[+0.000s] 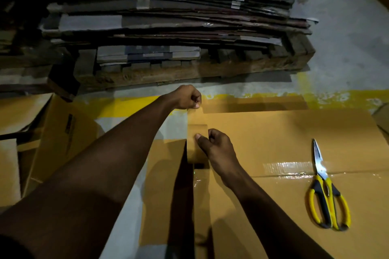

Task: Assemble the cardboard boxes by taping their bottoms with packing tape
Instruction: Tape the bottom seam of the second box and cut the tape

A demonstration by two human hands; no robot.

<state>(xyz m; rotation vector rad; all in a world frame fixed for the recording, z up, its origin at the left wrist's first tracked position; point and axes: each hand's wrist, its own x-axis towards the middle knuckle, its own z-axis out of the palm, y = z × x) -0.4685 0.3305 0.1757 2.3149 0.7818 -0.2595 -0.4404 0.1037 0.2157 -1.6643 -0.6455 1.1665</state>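
Observation:
A large brown cardboard box (273,136) lies in front of me with its bottom flaps up and clear tape along the centre seam. My right hand (214,147) grips a brown tape roll (196,143) at the box's left edge. My left hand (188,96) pinches the pulled-out tape end at the box's far left corner. The strip of tape (195,116) stretches between the two hands.
Yellow-handled scissors (325,191) lie on the box at the right, across the taped seam. Flattened boxes (61,132) lie on the floor to the left. A wooden pallet (189,69) stacked with flat cardboard stands just beyond a yellow floor line.

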